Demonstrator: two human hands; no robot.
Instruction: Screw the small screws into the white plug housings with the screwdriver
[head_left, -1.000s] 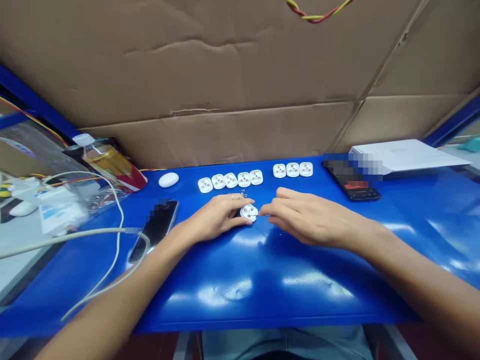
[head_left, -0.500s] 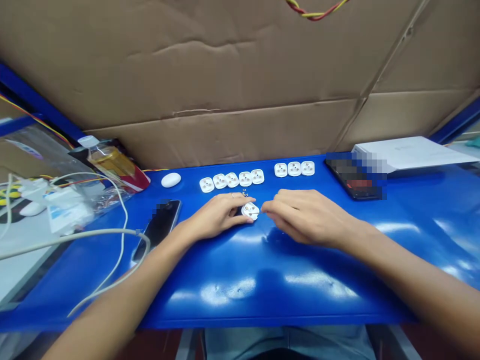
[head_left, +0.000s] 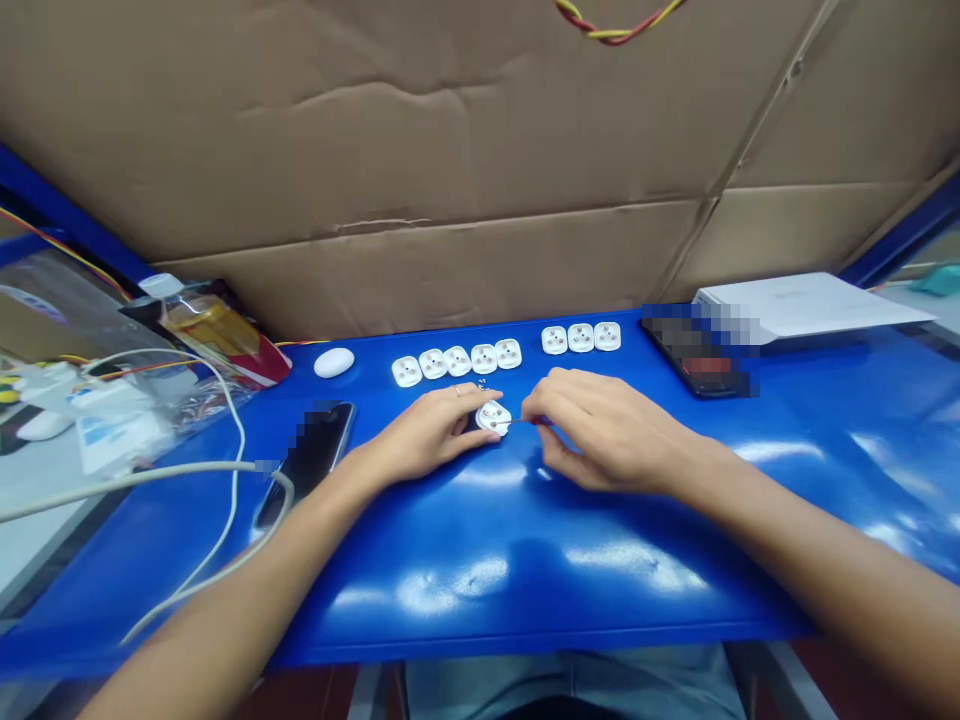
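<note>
left fingers (head_left: 475, 438) gripping round white part (head_left: 492, 411) on tabletop (head_left: 517, 530); right fingers (head_left: 541, 402) closed on thin rod (head_left: 518, 421), its end at part.

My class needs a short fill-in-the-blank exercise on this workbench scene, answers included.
The right hand holds the thin tool at the white piece that the ____ hand grips.
The group of white pieces nearest the white box numbers ____.
The tabletop is coloured ____.
Missing words: left; three; blue.
</note>
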